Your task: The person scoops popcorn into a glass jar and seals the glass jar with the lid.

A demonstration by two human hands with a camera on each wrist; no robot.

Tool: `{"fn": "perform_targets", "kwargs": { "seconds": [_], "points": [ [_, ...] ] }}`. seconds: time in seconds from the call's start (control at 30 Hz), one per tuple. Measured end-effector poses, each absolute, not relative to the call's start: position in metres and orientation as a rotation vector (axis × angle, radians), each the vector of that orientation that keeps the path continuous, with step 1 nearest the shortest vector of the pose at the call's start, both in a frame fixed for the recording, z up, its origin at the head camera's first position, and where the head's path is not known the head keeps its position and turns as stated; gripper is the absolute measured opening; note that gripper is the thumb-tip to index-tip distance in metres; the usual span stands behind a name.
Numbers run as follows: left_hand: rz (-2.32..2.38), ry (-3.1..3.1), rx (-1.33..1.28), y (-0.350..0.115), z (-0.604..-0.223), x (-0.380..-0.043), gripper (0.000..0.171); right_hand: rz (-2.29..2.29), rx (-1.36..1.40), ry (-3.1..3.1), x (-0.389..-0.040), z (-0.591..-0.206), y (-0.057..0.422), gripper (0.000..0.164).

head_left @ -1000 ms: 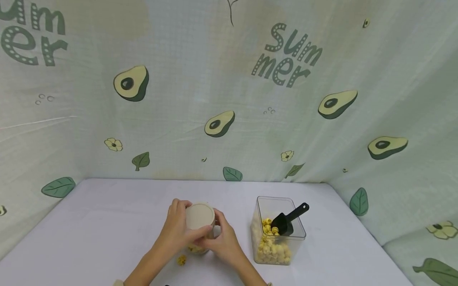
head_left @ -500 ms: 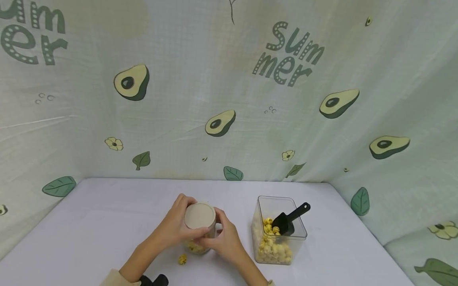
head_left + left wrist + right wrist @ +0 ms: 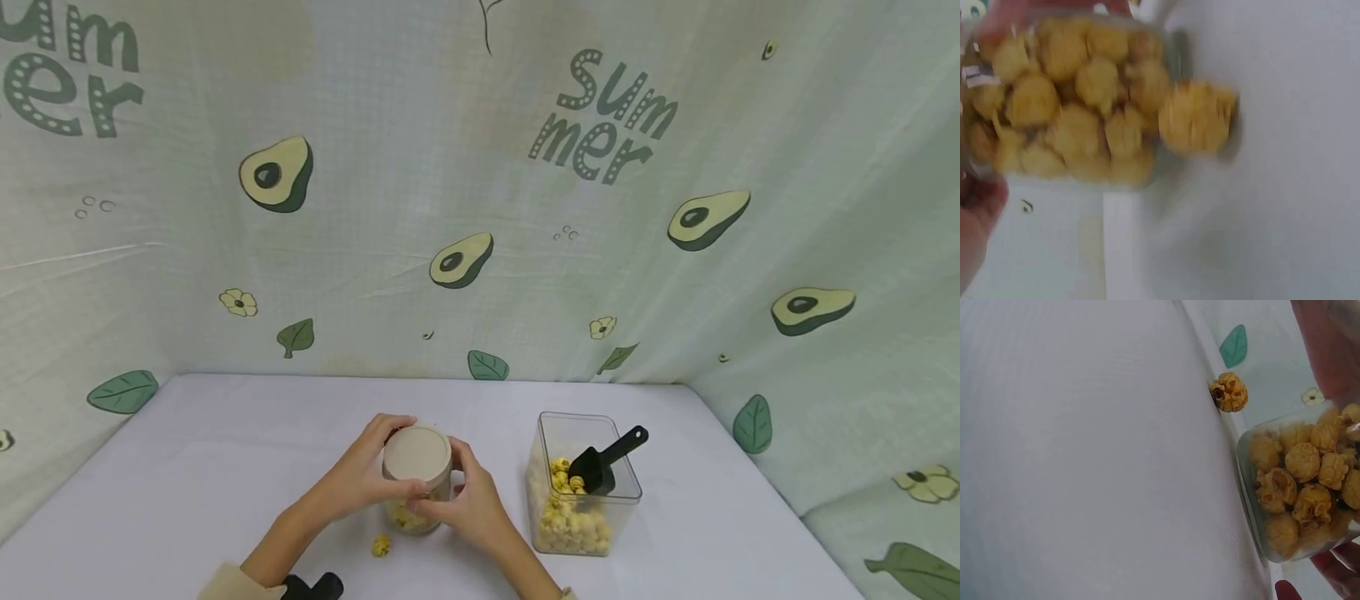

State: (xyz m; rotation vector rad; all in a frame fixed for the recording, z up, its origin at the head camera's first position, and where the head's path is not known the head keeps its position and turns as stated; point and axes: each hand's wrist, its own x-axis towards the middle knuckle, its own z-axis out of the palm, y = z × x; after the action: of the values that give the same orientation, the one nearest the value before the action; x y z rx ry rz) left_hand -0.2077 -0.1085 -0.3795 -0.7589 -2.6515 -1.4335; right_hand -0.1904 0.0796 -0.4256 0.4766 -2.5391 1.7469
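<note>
A clear jar (image 3: 408,521) of caramel-coloured popcorn stands on the white table with a pale round lid (image 3: 417,454) on top. My left hand (image 3: 363,482) grips the lid from the left, thumb across its near side. From the right, my right hand (image 3: 472,502) holds the jar just below the lid, its thumb in front. Both wrist views show the packed popcorn through the jar wall (image 3: 1072,106), blurred in the left one. One loose popcorn piece (image 3: 382,546) lies on the table near the jar's base. The far fingers are partly hidden behind the jar.
To the right stands a clear square container (image 3: 572,529) of popcorn, with a black scoop (image 3: 600,467) in it and its handle past the rim. A black object (image 3: 315,587) shows at my left wrist. A printed cloth (image 3: 360,208) hangs behind the table.
My left wrist and forearm have swung out to the left, and the left hand has turned slightly around the lid. The right hand stays nearly in place on the jar.
</note>
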Motion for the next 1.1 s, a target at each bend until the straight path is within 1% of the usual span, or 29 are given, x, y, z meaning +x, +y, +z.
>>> {"fn": "perform_targets", "kwargs": {
  "seconds": [0.2,0.3,0.43,0.9,1.1],
  "points": [
    [-1.364,-2.661,-0.394,-0.092,-0.373,-0.184,0.084,1.757,0.491,-2.515,-0.188,-0.424,0.081,0.076],
    [-1.271,-2.656,-0.3,-0.083,-0.37,-0.177,0.085,1.75,0.488,-2.511,-0.187,-0.422,0.081,0.077],
    [-1.203,-2.639,-0.24,-0.077,-0.369,-0.174,0.083,1.758,0.495,-2.509,-0.187,-0.423,0.08,0.076],
    [-1.189,-2.573,-0.333,-0.08,-0.375,-0.176,0.079,1.726,0.527,-2.508,-0.188,-0.422,0.081,0.075],
    [-1.266,-2.535,-0.498,-0.091,-0.38,-0.184,0.081,1.734,0.538,-2.51,-0.189,-0.423,0.081,0.076]
  ]
}}
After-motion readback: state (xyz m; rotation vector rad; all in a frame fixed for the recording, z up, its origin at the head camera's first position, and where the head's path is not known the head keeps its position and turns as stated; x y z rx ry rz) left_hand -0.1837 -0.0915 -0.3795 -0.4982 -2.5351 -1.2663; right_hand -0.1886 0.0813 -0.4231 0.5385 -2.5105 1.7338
